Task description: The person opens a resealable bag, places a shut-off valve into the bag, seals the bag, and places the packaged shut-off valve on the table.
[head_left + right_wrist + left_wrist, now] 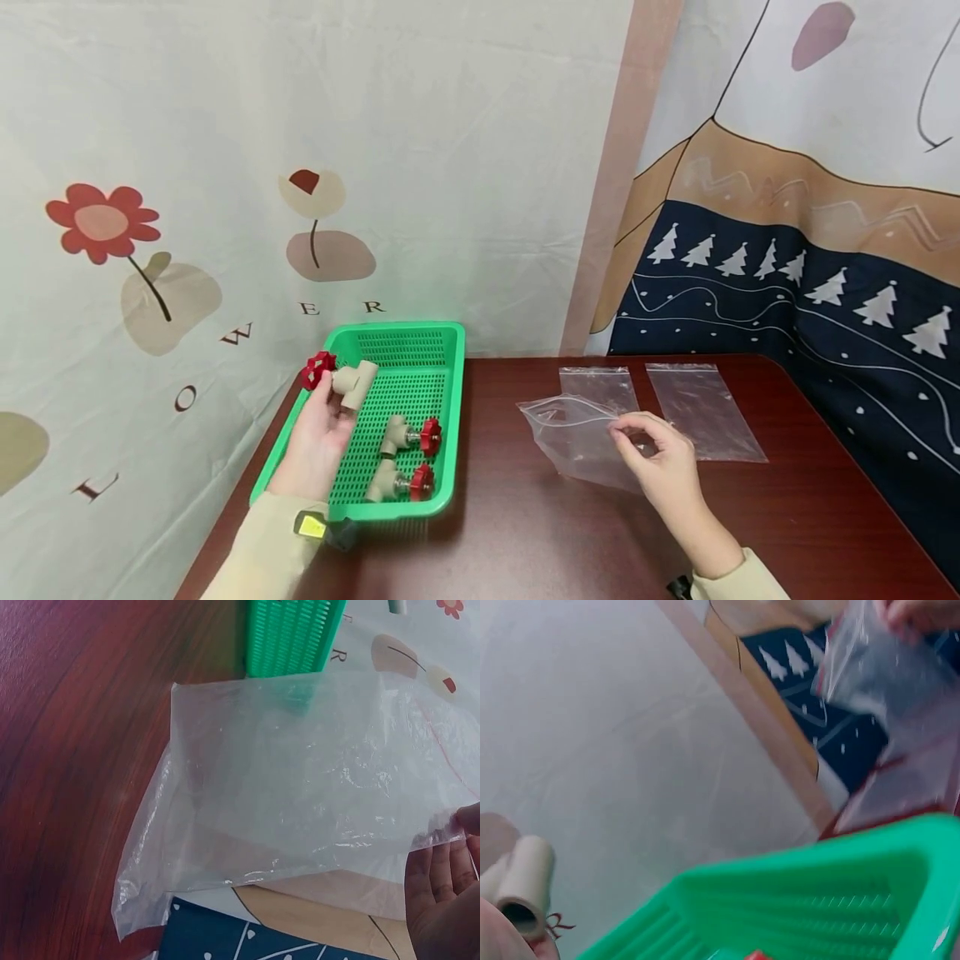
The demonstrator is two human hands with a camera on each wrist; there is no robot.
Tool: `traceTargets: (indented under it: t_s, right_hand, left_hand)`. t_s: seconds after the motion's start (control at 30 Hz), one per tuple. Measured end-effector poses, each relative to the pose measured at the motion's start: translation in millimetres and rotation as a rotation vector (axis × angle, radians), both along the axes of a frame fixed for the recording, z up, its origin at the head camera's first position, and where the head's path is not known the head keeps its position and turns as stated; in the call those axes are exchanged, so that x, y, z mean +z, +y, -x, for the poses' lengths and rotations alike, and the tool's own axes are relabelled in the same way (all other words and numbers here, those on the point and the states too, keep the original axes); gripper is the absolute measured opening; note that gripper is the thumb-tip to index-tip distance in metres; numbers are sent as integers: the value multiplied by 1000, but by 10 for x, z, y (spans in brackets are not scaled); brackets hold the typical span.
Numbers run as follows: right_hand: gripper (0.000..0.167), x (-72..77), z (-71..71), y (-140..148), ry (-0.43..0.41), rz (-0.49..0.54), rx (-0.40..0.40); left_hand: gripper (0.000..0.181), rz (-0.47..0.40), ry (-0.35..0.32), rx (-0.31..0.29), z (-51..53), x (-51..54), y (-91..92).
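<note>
Above the left part of the basket, my left hand (318, 429) holds a beige pipe valve (355, 383) with a red handwheel (318, 369). The valve's open pipe end (526, 889) shows in the left wrist view. My right hand (663, 458) pinches the edge of a clear zip bag (581, 442) between thumb and fingers, over the table. The bag's mouth gapes at the top, and nothing shows inside it. Two more valves, an upper valve (396, 435) and a lower valve (386, 481), lie in the green basket (457, 400), their red handwheels facing right.
Flat at the back of the brown table (495, 550) lie two more clear zip bags, one bag (600, 383) partly behind the held one and another bag (712, 417) to its right. A printed cloth (487, 167) hangs behind the table.
</note>
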State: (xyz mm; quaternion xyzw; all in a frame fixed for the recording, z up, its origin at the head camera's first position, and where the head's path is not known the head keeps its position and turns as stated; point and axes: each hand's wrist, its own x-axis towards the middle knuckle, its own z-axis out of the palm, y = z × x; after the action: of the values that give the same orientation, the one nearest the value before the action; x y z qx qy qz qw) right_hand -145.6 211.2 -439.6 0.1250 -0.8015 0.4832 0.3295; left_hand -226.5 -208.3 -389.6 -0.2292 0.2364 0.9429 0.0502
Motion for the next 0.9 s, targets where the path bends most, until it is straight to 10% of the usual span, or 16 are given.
traceTargets:
  t_s: [0.17, 0.9]
  right_hand:
    - [18, 178, -79, -141, 4, 33, -2]
    - [17, 247, -148, -323, 25, 140, 28]
  left_hand:
    - [23, -169, -6, 23, -81, -44, 172]
    - [27, -167, 70, 0, -292, 37, 848]
